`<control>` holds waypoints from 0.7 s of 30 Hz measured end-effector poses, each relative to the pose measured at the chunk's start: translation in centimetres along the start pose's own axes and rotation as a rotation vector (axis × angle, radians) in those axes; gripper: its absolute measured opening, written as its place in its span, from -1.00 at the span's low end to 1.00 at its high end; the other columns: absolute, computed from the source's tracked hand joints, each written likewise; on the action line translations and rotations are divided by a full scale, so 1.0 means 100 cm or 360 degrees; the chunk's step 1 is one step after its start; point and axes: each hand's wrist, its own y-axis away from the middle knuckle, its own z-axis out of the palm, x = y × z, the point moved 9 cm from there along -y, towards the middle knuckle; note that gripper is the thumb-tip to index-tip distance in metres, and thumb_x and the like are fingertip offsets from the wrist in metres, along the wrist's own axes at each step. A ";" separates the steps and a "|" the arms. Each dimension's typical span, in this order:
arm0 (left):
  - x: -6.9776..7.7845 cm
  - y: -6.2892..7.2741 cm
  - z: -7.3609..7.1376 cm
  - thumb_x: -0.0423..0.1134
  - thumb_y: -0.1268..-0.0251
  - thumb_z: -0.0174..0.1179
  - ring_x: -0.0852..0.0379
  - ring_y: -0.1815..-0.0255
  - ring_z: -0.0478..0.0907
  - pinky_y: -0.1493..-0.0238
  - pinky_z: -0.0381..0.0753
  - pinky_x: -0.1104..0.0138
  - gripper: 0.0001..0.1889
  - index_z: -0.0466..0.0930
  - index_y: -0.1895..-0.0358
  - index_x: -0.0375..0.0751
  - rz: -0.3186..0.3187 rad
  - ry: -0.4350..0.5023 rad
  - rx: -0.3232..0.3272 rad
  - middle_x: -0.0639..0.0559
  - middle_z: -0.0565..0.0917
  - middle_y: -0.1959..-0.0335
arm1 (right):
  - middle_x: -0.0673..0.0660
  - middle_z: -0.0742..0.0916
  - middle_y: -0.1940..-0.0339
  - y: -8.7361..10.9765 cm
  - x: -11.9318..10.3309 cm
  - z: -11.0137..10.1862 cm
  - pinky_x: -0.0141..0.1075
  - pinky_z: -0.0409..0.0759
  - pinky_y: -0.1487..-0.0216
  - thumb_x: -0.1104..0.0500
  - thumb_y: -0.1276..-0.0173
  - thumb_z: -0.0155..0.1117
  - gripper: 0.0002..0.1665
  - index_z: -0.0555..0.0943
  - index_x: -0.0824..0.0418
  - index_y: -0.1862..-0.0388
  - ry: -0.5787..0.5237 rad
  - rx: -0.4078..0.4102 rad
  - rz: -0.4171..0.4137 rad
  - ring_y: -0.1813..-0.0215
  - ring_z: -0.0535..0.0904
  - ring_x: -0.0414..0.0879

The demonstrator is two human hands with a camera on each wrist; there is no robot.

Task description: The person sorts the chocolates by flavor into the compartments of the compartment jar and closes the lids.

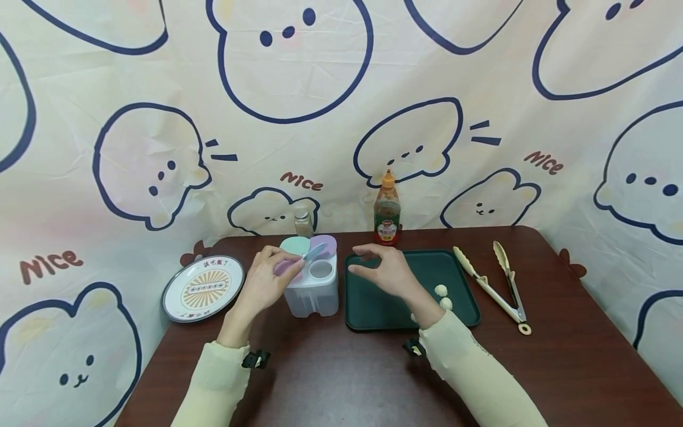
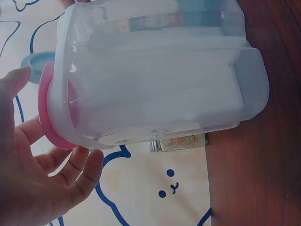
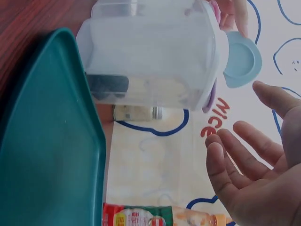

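A translucent seasoning box (image 1: 312, 296) with round lids stands on the table. Its pale blue lid (image 3: 243, 60) is raised on edge beside a round opening (image 1: 321, 270). My left hand (image 1: 267, 273) is over the box's left side, the thumb tip at the blue lid's edge and the other fingers spread round the pink lid (image 2: 46, 106). A mint lid (image 1: 295, 244) and a purple lid (image 1: 326, 242) lie flat behind. Over the left part of the green tray (image 1: 368, 317), my right hand (image 1: 386, 270) hovers beside the box, fingers apart and holding nothing.
Two small pale round pieces (image 1: 443, 296) lie at the tray's right. Tongs (image 1: 498, 290) are spread right of it. Behind stand a sauce bottle (image 1: 386, 216) with an orange cap and a glass shaker (image 1: 303, 222). A round patterned plate (image 1: 204, 289) sits at the left edge.
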 end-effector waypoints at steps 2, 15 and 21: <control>-0.001 -0.001 0.000 0.30 -0.36 0.11 -0.08 -0.24 0.30 -0.27 0.31 -0.11 -0.47 0.70 -0.07 -0.02 -0.0007 0.0000 0.0000 -0.06 0.47 -0.11 | -0.06 0.74 -0.13 0.001 0.003 -0.004 -0.07 0.66 0.02 -0.26 -0.22 0.42 -0.43 0.64 -0.17 -0.19 0.0001 0.0010 -0.0008 -0.17 0.63 -0.05; -0.002 -0.002 0.001 0.31 -0.37 0.08 -0.09 -0.23 0.32 -0.26 0.34 -0.10 -0.44 0.71 -0.06 -0.06 -0.0013 -0.0026 0.0005 -0.08 0.50 -0.11 | 0.04 0.73 -0.16 0.015 0.026 -0.044 -0.01 0.62 -0.03 -0.23 -0.27 0.40 -0.43 0.63 -0.08 -0.21 0.0076 0.0105 0.0012 -0.15 0.64 0.00; -0.002 -0.002 0.001 0.32 -0.37 0.07 -0.09 -0.22 0.32 -0.25 0.34 -0.10 -0.44 0.71 -0.06 -0.06 -0.0005 -0.0027 0.0008 -0.08 0.50 -0.11 | 0.08 0.71 -0.19 0.024 0.038 -0.069 -0.02 0.61 0.01 -0.25 -0.28 0.37 -0.37 0.59 -0.05 -0.27 0.0138 0.0191 0.0043 -0.16 0.62 0.05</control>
